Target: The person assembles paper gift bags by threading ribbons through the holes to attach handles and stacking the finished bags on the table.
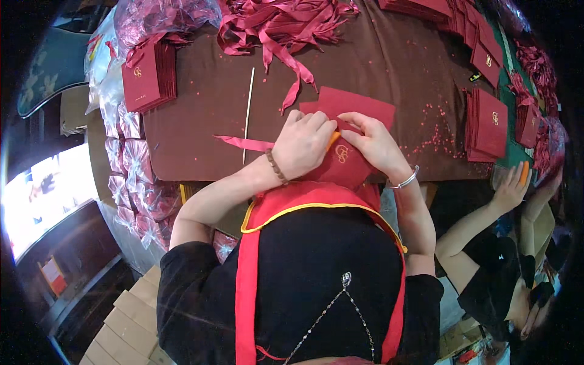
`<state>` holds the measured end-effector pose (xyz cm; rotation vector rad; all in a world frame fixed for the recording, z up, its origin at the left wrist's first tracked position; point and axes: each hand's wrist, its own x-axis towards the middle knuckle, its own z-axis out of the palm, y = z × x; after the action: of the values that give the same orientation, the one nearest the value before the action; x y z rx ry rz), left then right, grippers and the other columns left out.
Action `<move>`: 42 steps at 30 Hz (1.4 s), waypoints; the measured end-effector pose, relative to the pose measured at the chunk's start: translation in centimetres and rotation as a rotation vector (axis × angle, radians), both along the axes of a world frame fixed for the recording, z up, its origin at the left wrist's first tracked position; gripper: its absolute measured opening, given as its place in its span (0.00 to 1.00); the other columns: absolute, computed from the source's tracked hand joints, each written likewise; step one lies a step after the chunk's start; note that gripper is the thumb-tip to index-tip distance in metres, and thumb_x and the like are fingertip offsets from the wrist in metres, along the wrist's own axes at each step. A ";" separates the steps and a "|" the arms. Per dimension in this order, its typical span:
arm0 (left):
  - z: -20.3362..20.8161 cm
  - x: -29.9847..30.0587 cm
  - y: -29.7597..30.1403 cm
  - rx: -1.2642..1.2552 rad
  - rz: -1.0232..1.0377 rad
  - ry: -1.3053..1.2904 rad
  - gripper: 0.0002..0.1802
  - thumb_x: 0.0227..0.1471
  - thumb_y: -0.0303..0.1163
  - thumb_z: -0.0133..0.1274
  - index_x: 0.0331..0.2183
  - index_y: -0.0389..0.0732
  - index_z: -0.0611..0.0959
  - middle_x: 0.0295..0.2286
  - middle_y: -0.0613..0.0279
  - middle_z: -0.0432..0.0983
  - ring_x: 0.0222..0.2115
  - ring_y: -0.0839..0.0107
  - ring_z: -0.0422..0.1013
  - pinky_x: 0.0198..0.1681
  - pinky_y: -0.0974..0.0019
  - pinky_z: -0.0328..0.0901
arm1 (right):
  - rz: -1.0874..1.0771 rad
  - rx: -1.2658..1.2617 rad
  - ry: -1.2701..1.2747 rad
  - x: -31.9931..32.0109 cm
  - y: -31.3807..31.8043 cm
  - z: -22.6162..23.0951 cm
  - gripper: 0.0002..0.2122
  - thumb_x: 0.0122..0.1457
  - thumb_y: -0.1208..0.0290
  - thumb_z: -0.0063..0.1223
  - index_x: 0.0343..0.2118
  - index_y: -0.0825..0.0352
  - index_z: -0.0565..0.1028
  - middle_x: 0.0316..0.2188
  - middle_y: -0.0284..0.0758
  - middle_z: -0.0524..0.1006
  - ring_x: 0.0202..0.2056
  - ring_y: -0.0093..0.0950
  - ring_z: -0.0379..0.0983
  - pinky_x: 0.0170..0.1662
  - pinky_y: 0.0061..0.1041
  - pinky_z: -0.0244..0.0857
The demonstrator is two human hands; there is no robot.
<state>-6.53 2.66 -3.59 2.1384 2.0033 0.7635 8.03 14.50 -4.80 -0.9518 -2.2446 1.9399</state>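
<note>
Just above my apron, a dark red paper gift bag [348, 163] with a gold emblem is tilted at the table's near edge. My left hand [304, 145], with a beaded bracelet at its wrist, is closed at the bag's upper left edge. From behind that wrist a pink-red satin ribbon [243, 143] trails left; its other end is hidden by the hand. An orange finger cover [333, 141] shows between the hands. My right hand [370, 141], wearing a silver bangle, pinches the bag's upper edge. Flat red bags [365, 108] lie just beyond the hands.
A thin white stick [249, 109] lies on the brown-covered table [207, 134]. Ribbons [280, 24] are heaped at the back. Red bags stand in stacks at left [149, 79] and right [486, 125]. Plastic-wrapped packets [137, 161] line the left side. At right, another person's hand [511, 190] rests near the table edge.
</note>
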 end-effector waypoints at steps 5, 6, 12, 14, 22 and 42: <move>0.2 -1.0 0.5 -0.109 0.027 -0.215 0.12 0.45 0.26 0.51 0.36 0.42 0.77 0.26 0.58 0.73 0.28 0.59 0.70 0.32 0.60 0.61 | -0.067 0.098 -0.032 -0.5 -0.5 1.3 0.14 0.50 0.67 0.53 0.39 0.66 0.70 0.36 0.44 0.77 0.40 0.38 0.73 0.43 0.32 0.65; 0.4 -0.8 0.6 -0.102 0.069 -0.332 0.12 0.45 0.26 0.51 0.36 0.42 0.77 0.26 0.58 0.73 0.29 0.58 0.70 0.31 0.59 0.61 | -0.060 0.191 -0.044 -0.6 -0.6 1.7 0.13 0.49 0.67 0.55 0.36 0.66 0.69 0.34 0.43 0.77 0.38 0.40 0.74 0.40 0.34 0.66; 1.0 -4.4 2.8 -0.271 0.018 -0.240 0.07 0.47 0.33 0.50 0.29 0.42 0.80 0.30 0.61 0.73 0.35 0.59 0.67 0.37 0.61 0.60 | -0.035 0.370 -0.039 -0.5 -1.7 2.4 0.13 0.48 0.70 0.58 0.35 0.69 0.70 0.28 0.42 0.76 0.30 0.34 0.75 0.33 0.28 0.66; 2.1 -5.1 3.4 -0.495 -0.081 -0.199 0.10 0.49 0.36 0.47 0.29 0.42 0.80 0.35 0.62 0.72 0.40 0.61 0.64 0.42 0.58 0.57 | -0.003 0.367 -0.055 -0.9 -1.9 3.4 0.12 0.49 0.69 0.58 0.34 0.67 0.70 0.27 0.41 0.75 0.29 0.36 0.75 0.31 0.29 0.65; -0.7 -8.1 8.0 -0.973 -0.949 -0.649 0.12 0.47 0.31 0.49 0.24 0.30 0.76 0.33 0.52 0.73 0.33 0.64 0.69 0.38 0.60 0.60 | 0.135 0.595 0.080 -1.4 -2.9 4.0 0.08 0.49 0.67 0.56 0.30 0.63 0.71 0.22 0.38 0.75 0.24 0.38 0.72 0.28 0.34 0.63; 2.9 -13.5 -1.2 -0.663 -0.120 -0.567 0.14 0.51 0.38 0.52 0.37 0.41 0.77 0.33 0.57 0.75 0.36 0.66 0.71 0.40 0.66 0.65 | 0.071 0.935 -0.005 -0.8 -1.6 1.4 0.15 0.46 0.62 0.59 0.37 0.59 0.76 0.28 0.31 0.67 0.33 0.29 0.65 0.34 0.30 0.56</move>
<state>-20.05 1.46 -0.72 1.4410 1.5218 0.5042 7.22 12.86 -3.37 -0.7096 -2.7187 0.6713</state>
